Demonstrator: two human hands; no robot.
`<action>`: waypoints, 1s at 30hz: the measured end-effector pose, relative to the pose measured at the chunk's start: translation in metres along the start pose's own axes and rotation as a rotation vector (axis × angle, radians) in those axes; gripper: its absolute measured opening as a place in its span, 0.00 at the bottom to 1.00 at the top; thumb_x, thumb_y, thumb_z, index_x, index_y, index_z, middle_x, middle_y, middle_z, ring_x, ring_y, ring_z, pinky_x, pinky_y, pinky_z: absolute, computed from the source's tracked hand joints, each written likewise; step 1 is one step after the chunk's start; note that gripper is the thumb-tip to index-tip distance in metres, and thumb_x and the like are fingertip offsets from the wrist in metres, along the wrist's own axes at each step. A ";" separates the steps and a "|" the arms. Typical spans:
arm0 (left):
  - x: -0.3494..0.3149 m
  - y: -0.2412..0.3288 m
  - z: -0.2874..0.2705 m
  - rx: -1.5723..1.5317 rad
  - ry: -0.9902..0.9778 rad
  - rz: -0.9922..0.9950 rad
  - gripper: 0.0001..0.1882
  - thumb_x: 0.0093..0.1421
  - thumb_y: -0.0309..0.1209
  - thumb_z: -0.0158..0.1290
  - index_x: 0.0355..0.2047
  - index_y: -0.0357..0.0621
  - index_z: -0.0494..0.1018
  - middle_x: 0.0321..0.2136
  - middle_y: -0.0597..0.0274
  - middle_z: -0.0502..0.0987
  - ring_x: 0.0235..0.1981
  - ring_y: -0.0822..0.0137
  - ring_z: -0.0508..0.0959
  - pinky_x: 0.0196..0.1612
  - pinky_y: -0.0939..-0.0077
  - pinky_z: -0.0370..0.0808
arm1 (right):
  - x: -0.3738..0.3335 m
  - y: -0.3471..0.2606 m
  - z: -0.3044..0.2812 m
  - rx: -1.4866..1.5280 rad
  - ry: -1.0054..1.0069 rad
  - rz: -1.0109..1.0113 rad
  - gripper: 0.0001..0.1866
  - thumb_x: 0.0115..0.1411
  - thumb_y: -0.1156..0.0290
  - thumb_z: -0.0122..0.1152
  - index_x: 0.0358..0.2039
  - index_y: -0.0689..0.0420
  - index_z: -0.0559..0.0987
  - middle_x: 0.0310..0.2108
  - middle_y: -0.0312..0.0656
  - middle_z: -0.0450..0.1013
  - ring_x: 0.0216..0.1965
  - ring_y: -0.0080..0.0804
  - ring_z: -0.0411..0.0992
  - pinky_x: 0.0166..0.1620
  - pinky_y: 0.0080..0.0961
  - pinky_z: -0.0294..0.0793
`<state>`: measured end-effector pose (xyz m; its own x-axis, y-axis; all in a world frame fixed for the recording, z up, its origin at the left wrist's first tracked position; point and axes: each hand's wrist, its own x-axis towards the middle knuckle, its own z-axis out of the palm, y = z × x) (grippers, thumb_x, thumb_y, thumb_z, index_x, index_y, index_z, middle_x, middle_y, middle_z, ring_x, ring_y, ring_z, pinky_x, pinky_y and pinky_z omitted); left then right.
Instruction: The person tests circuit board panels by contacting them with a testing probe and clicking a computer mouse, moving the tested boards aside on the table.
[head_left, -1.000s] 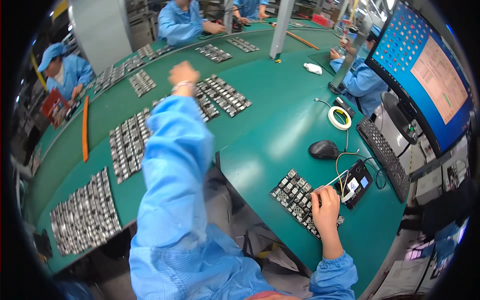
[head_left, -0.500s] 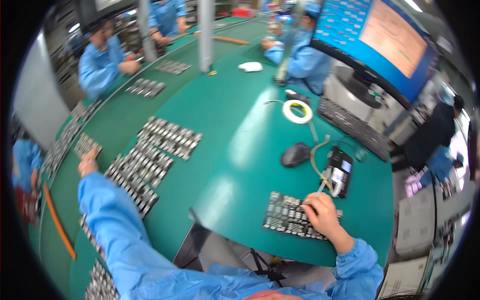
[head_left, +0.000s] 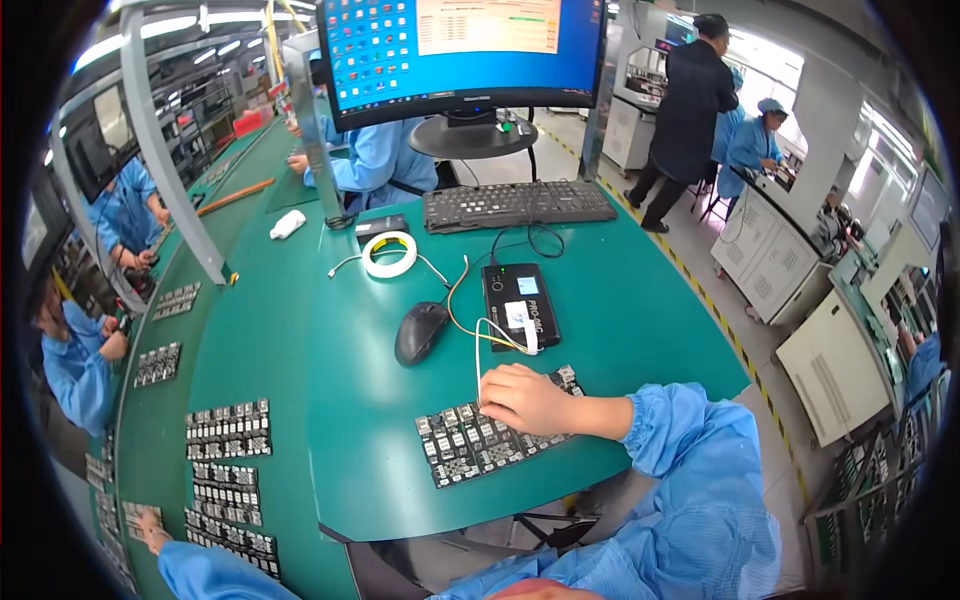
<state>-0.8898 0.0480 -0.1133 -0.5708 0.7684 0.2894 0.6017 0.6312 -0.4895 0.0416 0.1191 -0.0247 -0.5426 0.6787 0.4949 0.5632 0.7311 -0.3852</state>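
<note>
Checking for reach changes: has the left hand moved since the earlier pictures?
Yes. The left hand has pulled back from the far boards to the nearest board rows, toward the table's near edge.

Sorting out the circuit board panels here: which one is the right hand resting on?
The right hand rests on the grey circuit board panel lying alone near the black mouse; the other panels lie far left.

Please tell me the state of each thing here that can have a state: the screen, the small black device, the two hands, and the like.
Monitor: on, showing a desktop.
Black device: small screen lit, wires attached.
Tape roll: lying flat.
Mouse: untouched.
Keyboard: untouched.
Right hand: resting on the circuit board panel.
Left hand: reaching far left, touching a board at the table edge.
</note>
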 end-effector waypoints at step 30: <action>-0.222 0.170 -0.374 -1.561 -0.004 0.295 0.29 0.47 0.30 0.60 0.50 0.41 0.64 0.40 0.61 0.72 0.40 0.69 0.70 0.43 0.72 0.69 | 0.007 -0.005 0.005 -0.014 0.016 0.016 0.05 0.57 0.73 0.63 0.29 0.58 0.75 0.34 0.39 0.71 0.37 0.41 0.71 0.42 0.36 0.67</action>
<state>-0.4516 0.0237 0.0468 -0.3349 0.8796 0.3378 0.6430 -0.0487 0.7643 0.0322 0.1207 -0.0235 -0.5230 0.6892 0.5015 0.5804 0.7188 -0.3825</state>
